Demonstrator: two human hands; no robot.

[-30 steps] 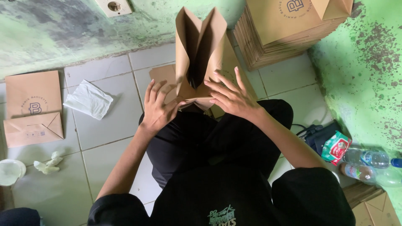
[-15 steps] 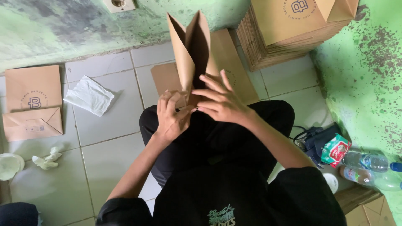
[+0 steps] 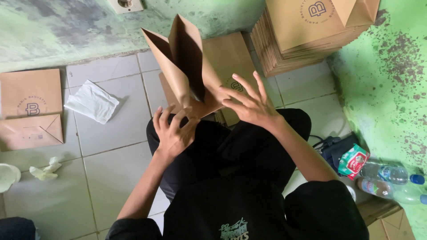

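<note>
Grip on paper bag unclear

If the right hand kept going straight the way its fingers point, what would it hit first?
Probably the brown paper bag standing open just beyond the right hand; depth is hard to judge.

A tall stack of flat brown bags sits by the green wall. Two more flat brown bags lie on the white tiled floor, with a white cloth beside them. Crumpled paper lies nearby. Two water bottles rest next to a red and green packet.
</note>
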